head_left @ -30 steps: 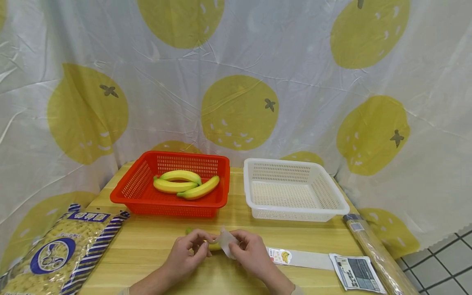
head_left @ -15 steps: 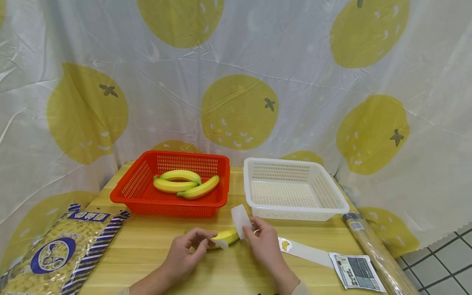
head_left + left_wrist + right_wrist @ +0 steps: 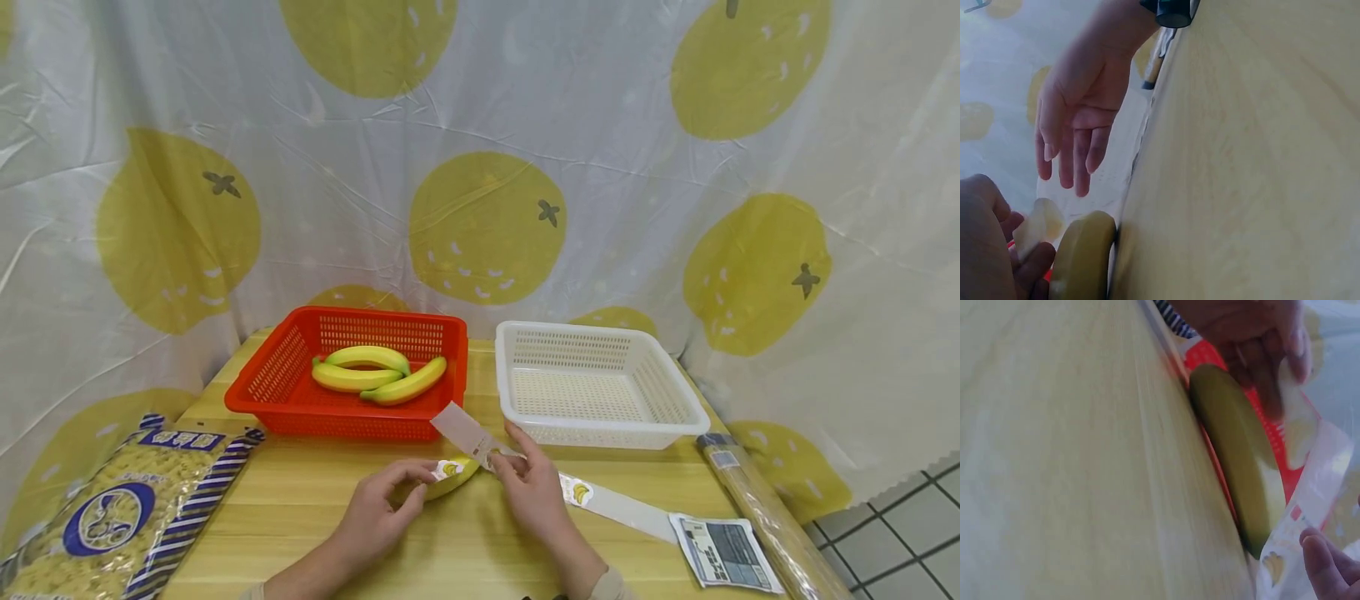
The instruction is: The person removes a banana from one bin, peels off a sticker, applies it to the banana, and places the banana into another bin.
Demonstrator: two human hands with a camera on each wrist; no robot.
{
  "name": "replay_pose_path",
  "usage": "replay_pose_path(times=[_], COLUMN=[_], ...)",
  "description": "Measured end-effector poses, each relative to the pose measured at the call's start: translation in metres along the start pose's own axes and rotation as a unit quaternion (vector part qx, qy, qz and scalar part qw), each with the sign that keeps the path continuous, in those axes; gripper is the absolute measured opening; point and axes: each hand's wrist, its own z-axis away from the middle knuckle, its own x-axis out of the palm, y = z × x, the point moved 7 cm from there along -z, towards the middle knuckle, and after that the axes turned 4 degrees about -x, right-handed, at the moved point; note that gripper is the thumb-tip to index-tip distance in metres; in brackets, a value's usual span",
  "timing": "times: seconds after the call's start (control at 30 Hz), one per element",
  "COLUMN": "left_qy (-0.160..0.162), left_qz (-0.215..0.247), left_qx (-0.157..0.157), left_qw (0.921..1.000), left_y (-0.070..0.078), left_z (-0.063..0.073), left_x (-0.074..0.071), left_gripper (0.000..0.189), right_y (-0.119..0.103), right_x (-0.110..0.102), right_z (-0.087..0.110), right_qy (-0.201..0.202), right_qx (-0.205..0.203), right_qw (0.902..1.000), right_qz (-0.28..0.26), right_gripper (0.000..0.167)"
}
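In the head view my left hand pinches a small sticker with a banana picture on it. That sticker is close above a yellow banana lying on the table, mostly hidden behind the hand. My right hand is at the raised end of a white label strip. Fairly straight fingers show on the right hand in the left wrist view. The right wrist view has the banana full length, with the strip beside it and a fingertip touching the strip.
A red basket at the back left holds three bananas. Beside it stands a white basket. On the left lies a bag of yellow pasta. A printed packet and a long wrapped bundle are at the right.
The sticker in my left hand turns its printed side up. My right hand moves slightly away and flattens the strip's end lower towards the left. More of the banana shows than one second ago.
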Motion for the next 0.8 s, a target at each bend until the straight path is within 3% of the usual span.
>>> replay_pose_path(times=[0.1, 0.17, 0.33, 0.4, 0.67, 0.8], left_qy=[0.002, 0.001, 0.007, 0.011, 0.018, 0.018], left_qz=[-0.041, -0.07, -0.107, -0.11, -0.088, -0.06], left_qx=[-0.04, -0.045, -0.034, -0.03, -0.01, -0.022], left_qw=[0.9983, 0.9965, 0.9936, 0.9934, 0.9959, 0.9978], left_y=[-0.007, -0.009, -0.009, -0.009, -0.008, -0.011], left_z=[-0.001, -0.002, -0.003, -0.003, -0.003, -0.003], left_x=[0.001, 0.002, 0.001, 0.0, -0.003, -0.005], left_gripper=[0.03, 0.035, 0.041, 0.04, 0.035, 0.032], right_y=[-0.004, -0.005, -0.009, -0.01, -0.007, -0.005], right_x=[0.003, 0.009, 0.026, 0.03, 0.026, 0.027], right_z=[0.001, 0.003, 0.009, 0.011, 0.014, 0.013], right_qy=[-0.003, -0.026, -0.129, -0.147, -0.131, -0.137], right_qx=[-0.02, -0.041, -0.108, -0.12, -0.111, -0.108], right_qw=[0.9996, 0.9978, 0.9815, 0.9763, 0.9657, 0.9613], right_qz=[0.021, 0.044, 0.093, 0.103, 0.195, 0.213], right_gripper=[0.028, 0.016, 0.019, 0.024, 0.029, 0.032])
